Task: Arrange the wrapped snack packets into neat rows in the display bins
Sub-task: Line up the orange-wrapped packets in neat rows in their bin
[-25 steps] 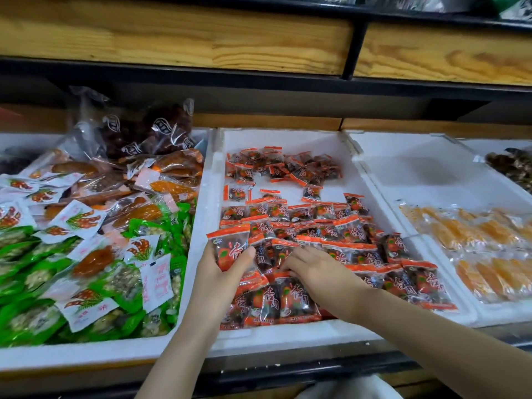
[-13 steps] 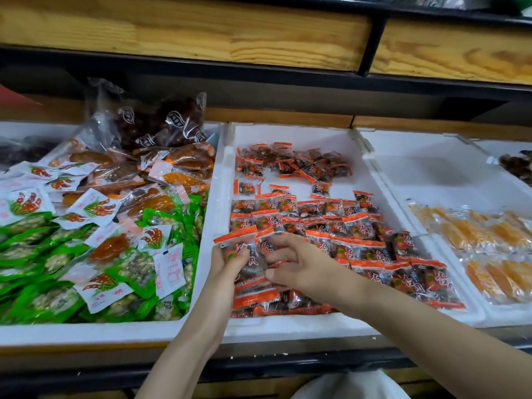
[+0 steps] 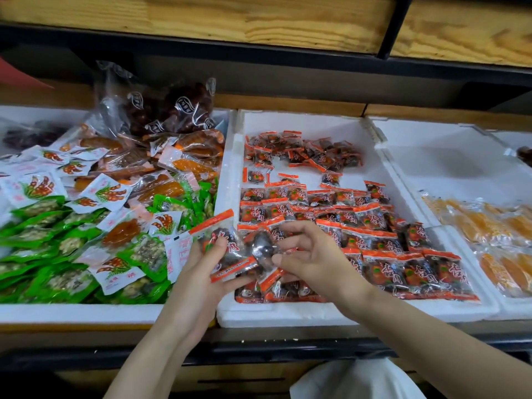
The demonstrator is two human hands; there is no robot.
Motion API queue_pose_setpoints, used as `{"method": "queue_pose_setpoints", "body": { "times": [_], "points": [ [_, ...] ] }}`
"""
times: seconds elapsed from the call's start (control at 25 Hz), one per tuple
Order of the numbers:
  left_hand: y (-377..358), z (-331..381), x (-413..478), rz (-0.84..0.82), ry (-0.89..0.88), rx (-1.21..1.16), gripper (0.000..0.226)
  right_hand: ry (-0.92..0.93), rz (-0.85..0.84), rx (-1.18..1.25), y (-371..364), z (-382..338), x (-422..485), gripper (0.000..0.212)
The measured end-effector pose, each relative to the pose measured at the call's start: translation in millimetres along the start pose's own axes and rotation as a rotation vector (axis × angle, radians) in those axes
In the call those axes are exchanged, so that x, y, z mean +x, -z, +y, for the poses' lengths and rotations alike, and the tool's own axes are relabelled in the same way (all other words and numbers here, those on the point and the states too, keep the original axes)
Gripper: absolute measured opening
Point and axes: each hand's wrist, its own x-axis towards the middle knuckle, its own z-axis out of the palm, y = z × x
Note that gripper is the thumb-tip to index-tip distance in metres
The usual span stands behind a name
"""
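Over the front-left corner of the white foam bin, a left hand curls its fingers round a small stack of orange-edged snack packets. The right hand pinches a second packet between thumb and fingertips. Slick wrappers could slide over the low front rim or into the green-packet bin alongside. The only bare floor lies between the laid rows and the loose heap behind.

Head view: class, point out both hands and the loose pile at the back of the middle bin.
Left hand (image 3: 198, 269): head view, thumb base.
Right hand (image 3: 313, 260): head view, back of the hand.
Loose pile (image 3: 302, 151): head view, pile's centre.
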Motion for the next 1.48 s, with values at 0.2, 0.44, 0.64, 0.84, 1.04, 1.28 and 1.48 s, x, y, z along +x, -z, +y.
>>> {"method": "queue_pose_setpoints", "body": {
  "times": [0.2, 0.44, 0.64, 0.84, 1.04, 1.28, 1.48],
  "points": [
    [-7, -7, -3, 0.071, 0.055, 0.012, 0.028, 0.394, 0.230, -0.416, 2, 8, -5, 0.039],
    [-22, -10, -5, 0.086, -0.004, -0.042, 0.044, 0.951, 0.121, -0.874, 11, 33, -12, 0.039],
    [-26, -13, -7, 0.195, -0.102, 0.030, 0.040, 0.796, 0.003, -0.795, 11, 27, -22, 0.029],
    [-27, -14, -9, 0.202, -0.155, 0.050, 0.043, -0.009, 0.123, 0.000, 3, 8, -27, 0.049],
    [-27, -15, -15, 0.118, -0.157, 0.021, 0.028, -0.101, 0.077, 0.080, 7, -1, -13, 0.017],
    [3, -1, -3, 0.238, -0.271, 0.521, 0.012, 0.164, -0.034, -0.655, 18, -2, 22, 0.015],
    [12, -2, 9, 0.040, -0.211, 0.794, 0.041, 0.361, -0.127, -0.981, 9, 22, 27, 0.032]
  ]
}}
